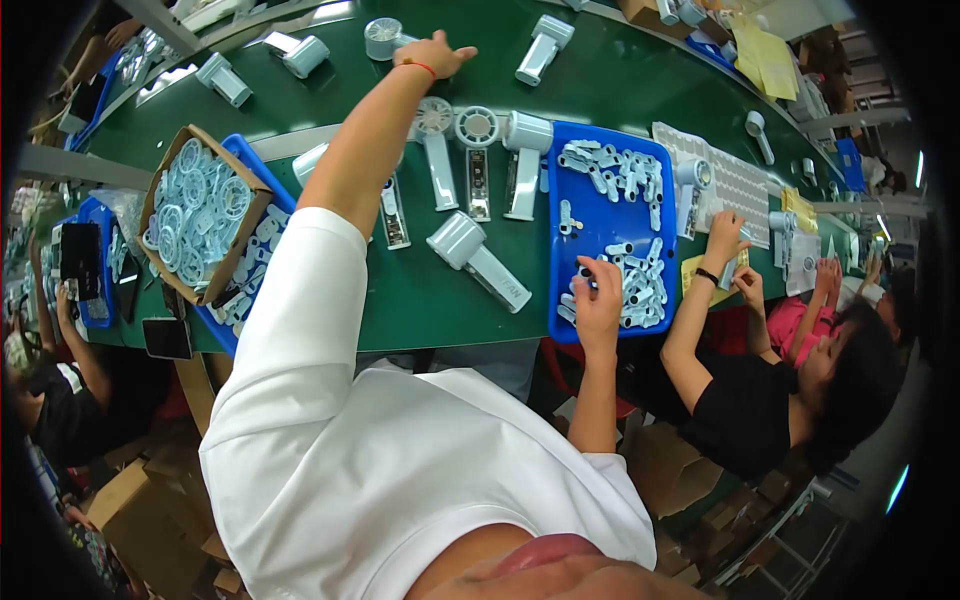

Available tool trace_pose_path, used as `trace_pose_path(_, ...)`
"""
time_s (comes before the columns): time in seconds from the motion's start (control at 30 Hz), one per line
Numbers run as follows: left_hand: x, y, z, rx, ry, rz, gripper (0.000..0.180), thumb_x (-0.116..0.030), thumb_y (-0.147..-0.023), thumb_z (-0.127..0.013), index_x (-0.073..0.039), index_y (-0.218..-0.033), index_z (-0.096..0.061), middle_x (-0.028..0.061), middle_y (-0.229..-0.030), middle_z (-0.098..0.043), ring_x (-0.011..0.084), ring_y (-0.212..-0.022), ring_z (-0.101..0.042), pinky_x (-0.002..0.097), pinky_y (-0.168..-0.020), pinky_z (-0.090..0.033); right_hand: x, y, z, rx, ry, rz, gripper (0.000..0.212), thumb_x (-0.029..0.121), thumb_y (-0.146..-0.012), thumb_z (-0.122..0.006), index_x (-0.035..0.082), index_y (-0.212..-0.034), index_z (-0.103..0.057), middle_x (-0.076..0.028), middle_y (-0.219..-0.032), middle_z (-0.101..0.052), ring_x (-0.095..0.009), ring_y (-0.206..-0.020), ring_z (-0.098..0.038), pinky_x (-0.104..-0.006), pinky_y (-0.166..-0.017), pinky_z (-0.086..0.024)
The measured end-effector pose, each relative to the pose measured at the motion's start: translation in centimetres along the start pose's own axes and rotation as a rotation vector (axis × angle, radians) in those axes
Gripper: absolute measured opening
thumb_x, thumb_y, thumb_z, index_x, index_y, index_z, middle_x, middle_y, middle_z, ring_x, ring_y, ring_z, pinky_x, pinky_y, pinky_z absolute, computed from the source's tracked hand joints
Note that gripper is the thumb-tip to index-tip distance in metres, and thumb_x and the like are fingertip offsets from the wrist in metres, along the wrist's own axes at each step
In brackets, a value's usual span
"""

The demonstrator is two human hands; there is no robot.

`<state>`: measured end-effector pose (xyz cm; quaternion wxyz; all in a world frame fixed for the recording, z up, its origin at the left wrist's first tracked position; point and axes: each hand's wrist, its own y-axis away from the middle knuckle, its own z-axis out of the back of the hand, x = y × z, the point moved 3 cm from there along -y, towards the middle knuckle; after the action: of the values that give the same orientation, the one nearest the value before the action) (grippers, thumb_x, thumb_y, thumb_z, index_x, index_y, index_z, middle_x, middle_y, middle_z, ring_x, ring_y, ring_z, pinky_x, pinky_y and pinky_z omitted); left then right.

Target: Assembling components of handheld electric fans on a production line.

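My left hand (440, 52) stretches far across the green belt (620, 80), fingers spread, holding nothing. It lies right beside a round pale-blue fan head (383, 38). A red band circles that wrist. My right hand (598, 290) is bent down into a blue tray (560, 200) of small pale-blue plastic parts (612, 172). Its fingertips are among the parts at the tray's near end, and whether they pinch one is hidden. Between my arms a row of hand-fan bodies (478, 150) lies on the belt, and one assembled fan (478, 255) lies nearer.
A cardboard box of round grilles (195, 210) sits on another blue tray (250, 270) at the left. A co-worker in black (740, 400) sits at my right, hands (725, 238) near white sheets. Another person (60, 390) sits at the left. Cardboard boxes (140, 510) stand on the floor.
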<state>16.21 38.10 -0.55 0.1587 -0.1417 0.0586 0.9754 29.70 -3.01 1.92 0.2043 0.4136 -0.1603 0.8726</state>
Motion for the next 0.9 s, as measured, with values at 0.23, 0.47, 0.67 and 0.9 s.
trace_pose_path(0.23,5.0,-0.7,-0.9,0.084,0.618,0.053,0.029,-0.024,-0.084,-0.056,-0.013,-0.111,-0.055,0.0104,-0.094,-0.058,0.0212,-0.078,-0.060,0.0321,-0.066,-0.055,1.3,0.5,-1.7,-0.063,-0.334,-0.080,0.033,0.002,-0.080,-0.059,0.003,-0.113,-0.054,-0.012,-0.105,-0.057,-0.019,-0.086,-0.059,-0.0243,-0.062,-0.048)
trace_pose_path(0.47,1.3,18.1,10.3,0.054,1.697,-0.385,0.039,-0.017,-0.084,-0.058,-0.001,-0.118,-0.046,0.0157,-0.097,-0.055,0.0219,-0.080,-0.060,0.0309,-0.070,-0.054,2.4,-0.5,-4.4,0.244,-0.983,-0.267,0.038,0.014,-0.088,-0.059,0.002,-0.122,-0.046,-0.015,-0.109,-0.059,-0.025,-0.090,-0.065,-0.0281,-0.066,-0.055)
trace_pose_path(0.67,2.4,33.1,7.1,0.434,1.892,-0.197,0.084,-0.041,-0.068,-0.077,0.000,-0.128,-0.037,0.0154,-0.100,-0.057,0.0227,-0.073,-0.065,0.0286,-0.058,-0.054,5.2,1.8,-6.7,0.451,-0.908,-0.187,0.035,0.009,-0.084,-0.061,0.002,-0.117,-0.053,-0.013,-0.099,-0.063,-0.019,-0.080,-0.063,-0.0255,-0.064,-0.049)
trace_pose_path(0.9,1.4,37.4,3.4,0.615,1.854,-0.036,0.066,-0.025,-0.076,-0.068,0.001,-0.128,-0.036,0.0142,-0.103,-0.057,0.0228,-0.077,-0.065,0.0304,-0.063,-0.055,9.5,3.3,-6.4,0.429,-0.898,-0.182,0.032,0.002,-0.081,-0.062,-0.003,-0.112,-0.055,-0.013,-0.094,-0.064,-0.017,-0.080,-0.063,-0.0253,-0.064,-0.051)
